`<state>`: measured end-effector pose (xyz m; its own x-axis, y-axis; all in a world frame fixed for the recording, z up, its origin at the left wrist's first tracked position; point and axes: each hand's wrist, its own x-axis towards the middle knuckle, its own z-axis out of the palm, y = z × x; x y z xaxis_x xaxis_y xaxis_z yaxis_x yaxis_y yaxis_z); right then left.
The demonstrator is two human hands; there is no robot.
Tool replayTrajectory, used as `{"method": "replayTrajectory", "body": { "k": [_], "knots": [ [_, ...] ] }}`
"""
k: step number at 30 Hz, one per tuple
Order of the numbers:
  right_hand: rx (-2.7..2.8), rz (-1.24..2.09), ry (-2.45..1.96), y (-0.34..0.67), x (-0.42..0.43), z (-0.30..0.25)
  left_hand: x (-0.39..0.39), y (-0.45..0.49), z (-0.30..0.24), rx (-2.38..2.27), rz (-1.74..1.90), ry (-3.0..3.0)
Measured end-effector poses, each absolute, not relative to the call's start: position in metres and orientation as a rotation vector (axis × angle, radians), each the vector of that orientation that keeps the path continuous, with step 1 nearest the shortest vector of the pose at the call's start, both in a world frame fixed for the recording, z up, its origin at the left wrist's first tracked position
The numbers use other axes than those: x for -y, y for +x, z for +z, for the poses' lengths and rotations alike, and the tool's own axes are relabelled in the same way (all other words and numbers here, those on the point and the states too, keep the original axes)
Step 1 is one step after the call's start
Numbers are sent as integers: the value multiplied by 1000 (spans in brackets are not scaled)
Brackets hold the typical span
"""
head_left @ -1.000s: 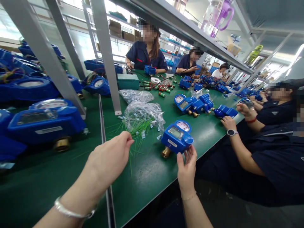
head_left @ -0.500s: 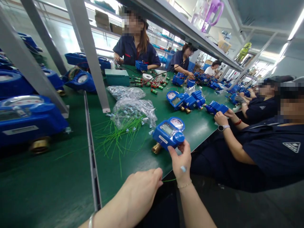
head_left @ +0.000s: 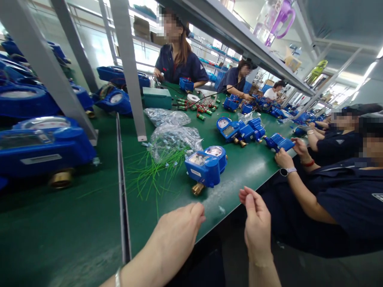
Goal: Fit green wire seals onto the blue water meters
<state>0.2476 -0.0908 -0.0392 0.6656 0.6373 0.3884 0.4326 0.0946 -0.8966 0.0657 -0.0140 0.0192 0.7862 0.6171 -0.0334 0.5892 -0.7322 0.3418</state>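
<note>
A blue water meter (head_left: pixel 206 167) sits on the green tabletop (head_left: pixel 227 195) near its front edge, just beyond the person's two hands and touching neither. One brass fitting (head_left: pixel 197 189) points toward me; any fitting on the far side is hidden by the casing. Glare on the display window and the small print of the white label (head_left: pixel 196 173) defeat my reading.

The left hand (head_left: pixel 181 225) is turned back-up, its fingers curled together; its palm is hidden, so I can't tell whether anything is pinched there. A bracelet (head_left: pixel 117 277) on that wrist is cut by the lower border. The right hand (head_left: pixel 259 217) hangs beside the table edge, well apart from the left, thumb close against bent fingers, and whether they grip something thin I can't make out. Between the hands shows a small pale tag (head_left: pixel 222 209), too blurred to say if it lies on the table.

Left of the meter, green wires (head_left: pixel 152 171) fan out from a crumpled clear bag (head_left: pixel 176 139), their far ends lost under the plastic. A shelf post (head_left: pixel 128 71) hides part of the meters behind it. The large blue meter (head_left: pixel 50 147) at far left runs out of sight. To the right, a co-worker's watch-wearing hand (head_left: pixel 284 159) touches another blue unit (head_left: pixel 279 142), partly covering it.
</note>
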Motion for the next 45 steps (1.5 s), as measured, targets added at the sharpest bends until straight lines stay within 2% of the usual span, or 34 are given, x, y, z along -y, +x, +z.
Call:
{"method": "replayTrajectory", "body": {
  "k": [4,7,10,16,20,22,27,29,32,35,42,45],
  "knots": [
    [1499,367,-1530,227,118,0,25,78,15,-721,339,2551],
    [1528,397,-1524,214,115,6,29,80,11,-646,462,2462],
    [1530,194,-1640,220,107,2,23,75,4,-698,448,2492],
    [1647,-510,-1821,258,100,33,1,74,-7,-822,460,2430],
    [1731,-625,-1896,270,93,56,-6,79,-10,-786,599,2254],
    [1792,-438,-1907,268,88,56,-7,79,-12,-766,676,2172],
    [1721,504,-1667,247,78,16,-5,73,-21,-700,729,2101],
    [1587,682,-1613,238,76,-4,-5,70,-23,-695,719,2102],
    [1396,748,-1637,231,76,-22,-7,68,-24,-729,739,2089],
    [1341,543,-1720,233,78,-18,-8,70,-27,-722,762,2072],
    [1680,-379,-1835,233,73,20,-9,81,-40,-804,712,2095],
    [1837,-525,-1898,229,64,26,-10,82,-41,-830,702,2122]
  ]
}}
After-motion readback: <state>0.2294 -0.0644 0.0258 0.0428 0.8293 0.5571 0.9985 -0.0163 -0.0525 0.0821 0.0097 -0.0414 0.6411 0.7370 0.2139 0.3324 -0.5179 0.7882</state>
